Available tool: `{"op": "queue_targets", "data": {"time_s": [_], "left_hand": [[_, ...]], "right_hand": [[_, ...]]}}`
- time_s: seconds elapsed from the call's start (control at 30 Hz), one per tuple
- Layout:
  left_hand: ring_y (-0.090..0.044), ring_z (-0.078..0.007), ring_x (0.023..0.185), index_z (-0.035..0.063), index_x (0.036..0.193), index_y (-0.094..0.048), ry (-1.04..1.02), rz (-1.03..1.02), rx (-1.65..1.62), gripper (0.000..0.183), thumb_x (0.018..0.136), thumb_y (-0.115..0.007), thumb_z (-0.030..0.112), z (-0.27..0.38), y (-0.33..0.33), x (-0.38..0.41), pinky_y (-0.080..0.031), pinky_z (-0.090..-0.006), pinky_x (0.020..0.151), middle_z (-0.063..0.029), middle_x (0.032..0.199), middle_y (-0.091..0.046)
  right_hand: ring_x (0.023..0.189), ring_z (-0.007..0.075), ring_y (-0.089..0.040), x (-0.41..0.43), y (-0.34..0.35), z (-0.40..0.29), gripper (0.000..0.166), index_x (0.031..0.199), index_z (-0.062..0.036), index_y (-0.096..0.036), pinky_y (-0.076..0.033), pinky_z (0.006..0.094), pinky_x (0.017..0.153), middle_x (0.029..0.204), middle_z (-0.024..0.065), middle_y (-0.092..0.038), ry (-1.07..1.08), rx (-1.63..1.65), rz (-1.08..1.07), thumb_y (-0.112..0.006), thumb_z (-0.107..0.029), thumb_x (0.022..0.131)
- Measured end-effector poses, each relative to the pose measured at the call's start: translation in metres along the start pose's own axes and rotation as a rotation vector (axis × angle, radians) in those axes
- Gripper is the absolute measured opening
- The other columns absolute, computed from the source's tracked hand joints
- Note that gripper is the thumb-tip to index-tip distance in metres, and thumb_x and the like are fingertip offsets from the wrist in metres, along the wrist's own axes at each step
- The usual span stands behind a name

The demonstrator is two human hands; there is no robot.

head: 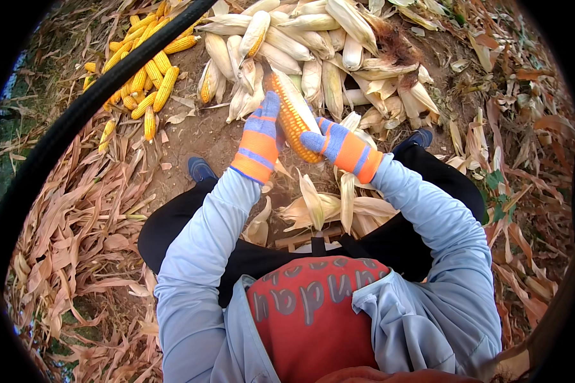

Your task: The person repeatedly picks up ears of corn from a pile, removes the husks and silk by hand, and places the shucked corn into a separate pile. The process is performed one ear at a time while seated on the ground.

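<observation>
Between my two gloved hands is an ear of corn (292,122), tilted, its yellow kernels bare on the left side. A pale strip of husk (299,100) still covers its right side. My left hand (261,136), in an orange and blue knit glove, grips the ear from the left. From the right, my right hand (340,146) holds it near the lower end, thumb across the cob and husk. The far side of the ear and some of my fingers are hidden.
Beyond my hands lies a heap of corn ears in husk (311,43). Husked yellow ears (148,79) are piled at the upper left. Loose husks (335,206) lie between my legs, dry leaves (76,230) on both sides. A black cable (110,79) crosses the upper left.
</observation>
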State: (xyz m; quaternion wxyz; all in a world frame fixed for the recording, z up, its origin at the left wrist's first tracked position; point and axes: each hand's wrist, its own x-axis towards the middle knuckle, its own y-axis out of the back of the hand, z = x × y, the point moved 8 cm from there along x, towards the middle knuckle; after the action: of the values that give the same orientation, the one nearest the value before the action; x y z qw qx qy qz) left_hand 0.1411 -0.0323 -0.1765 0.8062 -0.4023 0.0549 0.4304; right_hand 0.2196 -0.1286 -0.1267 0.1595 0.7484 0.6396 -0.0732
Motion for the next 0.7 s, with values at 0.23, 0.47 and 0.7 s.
{"op": "queue_targets", "data": {"time_s": [0.23, 0.47, 0.7], "left_hand": [[-0.052, -0.0248, 0.098, 0.0047, 0.117, -0.043, 0.024, 0.045, 0.017, 0.048, 0.086, -0.041, 0.042, 0.001, 0.009, 0.001, -0.043, -0.0380, 0.085, -0.0121, 0.111, -0.051], [-0.049, -0.0324, 0.101, 0.0038, 0.119, -0.041, 0.136, -0.107, -0.317, 0.067, 0.083, -0.027, 0.059, 0.003, -0.019, 0.003, -0.039, -0.0455, 0.088, -0.0173, 0.114, -0.048], [-0.053, -0.0297, 0.094, 0.0030, 0.118, -0.041, -0.020, -0.056, -0.035, 0.052, 0.083, -0.050, 0.039, 0.000, -0.008, 0.003, -0.044, -0.0420, 0.083, -0.0172, 0.107, -0.051]], "right_hand": [[0.069, 0.0201, -0.057, -0.002, -0.006, -0.006, 0.050, 0.094, 0.0044, -0.053, -0.044, 0.0315, 0.064, 0.076, 0.0135, -0.059, 0.042, 0.070, -0.099, -0.048, -0.043, 0.078], [0.070, 0.0181, -0.057, 0.000, -0.001, 0.000, 0.048, 0.098, 0.0041, -0.052, -0.045, 0.0297, 0.064, 0.079, 0.0132, -0.059, -0.001, -0.038, -0.004, -0.056, -0.037, 0.074], [0.073, 0.0155, -0.057, -0.003, -0.007, 0.002, 0.049, 0.102, 0.0043, -0.049, -0.045, 0.0277, 0.064, 0.082, 0.0116, -0.059, 0.020, 0.008, 0.053, -0.062, -0.029, 0.068]]}}
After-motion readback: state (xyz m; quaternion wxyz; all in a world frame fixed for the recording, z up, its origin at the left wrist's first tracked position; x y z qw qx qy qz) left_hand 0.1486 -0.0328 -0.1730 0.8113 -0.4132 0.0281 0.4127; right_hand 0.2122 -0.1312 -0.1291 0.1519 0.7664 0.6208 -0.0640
